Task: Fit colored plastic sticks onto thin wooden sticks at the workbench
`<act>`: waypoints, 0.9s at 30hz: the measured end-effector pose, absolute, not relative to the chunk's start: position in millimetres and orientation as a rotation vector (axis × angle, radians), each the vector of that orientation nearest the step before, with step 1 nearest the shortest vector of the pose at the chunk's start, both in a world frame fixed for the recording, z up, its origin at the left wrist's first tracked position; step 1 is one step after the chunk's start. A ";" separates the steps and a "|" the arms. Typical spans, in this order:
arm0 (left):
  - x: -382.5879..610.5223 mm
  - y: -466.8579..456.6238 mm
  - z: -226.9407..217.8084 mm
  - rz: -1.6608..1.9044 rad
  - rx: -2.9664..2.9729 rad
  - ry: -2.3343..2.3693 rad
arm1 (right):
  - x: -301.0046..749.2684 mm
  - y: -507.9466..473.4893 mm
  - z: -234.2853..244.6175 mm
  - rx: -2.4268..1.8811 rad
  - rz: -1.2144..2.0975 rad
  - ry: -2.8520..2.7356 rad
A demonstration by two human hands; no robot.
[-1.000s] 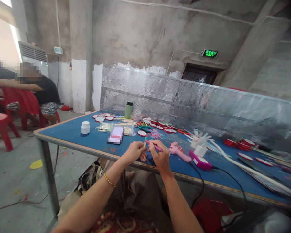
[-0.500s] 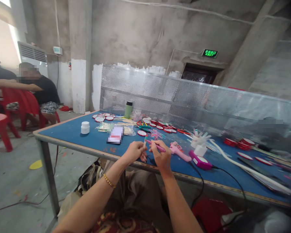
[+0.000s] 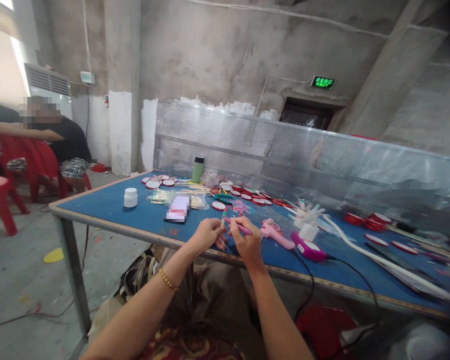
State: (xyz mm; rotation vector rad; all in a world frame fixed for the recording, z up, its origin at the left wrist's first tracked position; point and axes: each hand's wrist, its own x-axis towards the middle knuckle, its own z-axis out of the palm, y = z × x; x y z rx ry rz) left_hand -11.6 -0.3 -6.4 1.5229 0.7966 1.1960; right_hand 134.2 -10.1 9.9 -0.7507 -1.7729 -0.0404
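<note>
My left hand (image 3: 208,234) is closed on a short, thin stick with green and pale bands (image 3: 223,217), held upright over the table's front edge. In my right hand (image 3: 248,244) a magenta pen-like tool (image 3: 243,229) is gripped like a pen. Its tip points left and meets or nearly meets the stick; which of these I cannot tell. Just behind the hands lies a round disc with a red rim (image 3: 218,205). Right of my right hand rests a pink handheld tool (image 3: 277,235), beside a purple device (image 3: 308,248) with a cord.
On the blue table (image 3: 105,215) are a white jar (image 3: 130,197), a phone (image 3: 177,209), a green bottle (image 3: 197,170), pliers (image 3: 222,198) and several red-rimmed discs. White cups (image 3: 308,231) stand at right. A perforated metal panel (image 3: 217,135) runs behind. A person (image 3: 73,140) sits far left.
The pen-like tool and my right hand have shifted slightly left toward the stick. My left hand stays nearly in place; the whole view has drifted a little.
</note>
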 end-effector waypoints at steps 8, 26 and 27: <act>-11.6 -0.4 -6.3 1.187 1.514 0.806 | 134.0 -10.6 11.7 -0.750 -0.060 -1.747; -11.2 0.6 -6.8 1.187 1.488 0.799 | 135.1 -6.9 9.7 -0.758 -0.076 -1.709; -11.2 0.7 -6.9 1.188 1.491 0.799 | 135.1 -7.1 9.9 -0.755 -0.076 -1.712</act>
